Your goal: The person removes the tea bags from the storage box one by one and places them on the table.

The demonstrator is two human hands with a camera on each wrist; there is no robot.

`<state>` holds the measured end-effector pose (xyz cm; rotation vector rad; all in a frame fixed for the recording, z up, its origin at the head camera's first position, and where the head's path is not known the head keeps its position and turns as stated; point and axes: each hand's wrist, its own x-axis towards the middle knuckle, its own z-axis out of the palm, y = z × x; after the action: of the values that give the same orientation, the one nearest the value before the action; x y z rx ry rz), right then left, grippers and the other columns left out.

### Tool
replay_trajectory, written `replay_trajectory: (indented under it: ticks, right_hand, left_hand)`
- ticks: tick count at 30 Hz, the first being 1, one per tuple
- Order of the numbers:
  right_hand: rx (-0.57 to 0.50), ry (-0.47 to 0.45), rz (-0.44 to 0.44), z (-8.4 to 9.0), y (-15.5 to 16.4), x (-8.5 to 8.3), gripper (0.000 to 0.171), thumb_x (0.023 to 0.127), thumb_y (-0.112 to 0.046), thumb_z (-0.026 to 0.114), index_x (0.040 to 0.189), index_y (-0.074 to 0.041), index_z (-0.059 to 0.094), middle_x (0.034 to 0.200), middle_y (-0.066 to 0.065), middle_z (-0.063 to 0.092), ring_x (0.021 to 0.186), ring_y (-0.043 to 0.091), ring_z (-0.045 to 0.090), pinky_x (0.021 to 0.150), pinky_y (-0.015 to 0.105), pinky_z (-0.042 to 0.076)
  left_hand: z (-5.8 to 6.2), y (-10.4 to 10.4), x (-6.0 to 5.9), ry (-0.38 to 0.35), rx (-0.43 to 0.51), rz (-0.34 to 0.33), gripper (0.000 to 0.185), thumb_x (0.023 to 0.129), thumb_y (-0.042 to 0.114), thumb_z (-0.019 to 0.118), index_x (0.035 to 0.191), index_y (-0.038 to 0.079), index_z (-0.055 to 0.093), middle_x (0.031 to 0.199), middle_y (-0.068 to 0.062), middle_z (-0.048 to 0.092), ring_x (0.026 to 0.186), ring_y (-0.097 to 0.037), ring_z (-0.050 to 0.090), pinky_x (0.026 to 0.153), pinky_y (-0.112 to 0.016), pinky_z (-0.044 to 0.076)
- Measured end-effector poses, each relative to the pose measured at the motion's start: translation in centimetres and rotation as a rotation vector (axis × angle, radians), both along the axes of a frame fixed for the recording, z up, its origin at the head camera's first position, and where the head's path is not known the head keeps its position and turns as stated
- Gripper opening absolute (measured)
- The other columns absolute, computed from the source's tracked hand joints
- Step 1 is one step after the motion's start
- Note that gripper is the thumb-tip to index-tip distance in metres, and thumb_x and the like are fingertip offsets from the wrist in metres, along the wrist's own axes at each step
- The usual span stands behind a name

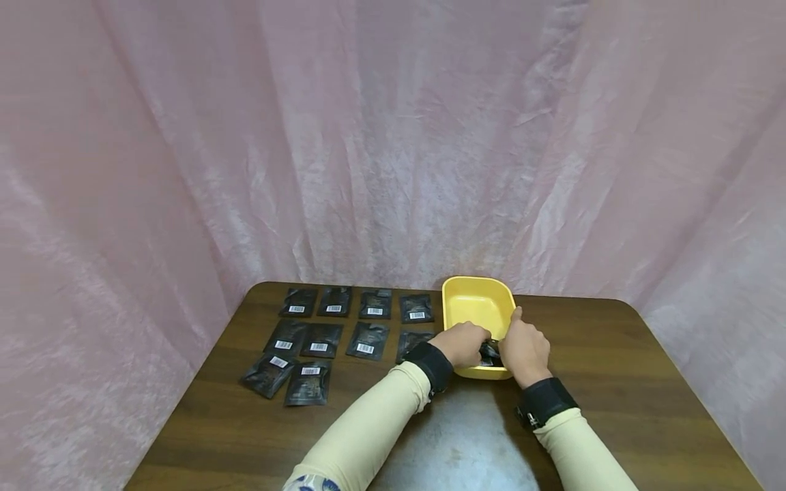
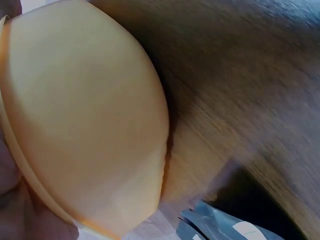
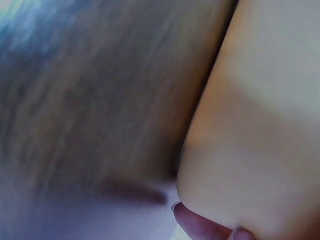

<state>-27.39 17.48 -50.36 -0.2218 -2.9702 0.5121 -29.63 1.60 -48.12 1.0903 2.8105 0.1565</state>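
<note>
A yellow plastic container (image 1: 479, 285) stands near the table's back edge, with black packets (image 1: 489, 354) bunched at its near end. My left hand (image 1: 464, 343) reaches over the left rim, its fingers down by those packets; the fingertips are partly hidden, so whether they pinch one cannot be told. On the opposite side my right hand (image 1: 526, 348) grips the right rim. In the right wrist view, fingertips (image 3: 202, 222) show against the outer wall (image 3: 260, 125). The left wrist view has the container's outer wall (image 2: 90, 115) up close, with part of the hand beyond its rim.
Several flat black packets with white barcode labels lie in rough rows left of the container, such as this front packet (image 1: 308, 385). One packet (image 1: 414, 341) lies right beside the left wrist. Behind the brown wooden table (image 1: 608, 354) hangs a pink curtain (image 1: 393, 150).
</note>
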Motion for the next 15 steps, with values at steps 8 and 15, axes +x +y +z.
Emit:
replay_trajectory:
  ticks: [8, 15]
  right_hand:
    - [-0.011, -0.007, 0.010, 0.13, 0.04, -0.05, 0.077, 0.093, -0.013, 0.061, 0.161, 0.012, 0.032, 0.095, 0.032, 0.074, 0.074, 0.045, 0.070, 0.057, 0.052, 0.053]
    - [-0.004, -0.039, 0.010, 0.15, 0.12, -0.01, 0.078, 0.095, -0.013, 0.060, 0.162, 0.013, 0.029, 0.091, 0.031, 0.073, 0.071, 0.043, 0.069, 0.055, 0.049, 0.051]
  left_hand:
    - [-0.64, 0.73, 0.51, 0.103, -0.043, 0.121, 0.019, 0.094, 0.018, 0.071, 0.113, 0.020, 0.075, 0.107, 0.002, 0.078, 0.092, -0.013, 0.074, 0.076, -0.028, 0.058]
    - [-0.35, 0.96, 1.05, 0.193, -0.103, 0.073, 0.016, 0.101, 0.019, 0.066, 0.113, 0.021, 0.077, 0.108, 0.002, 0.079, 0.096, -0.013, 0.076, 0.080, -0.028, 0.061]
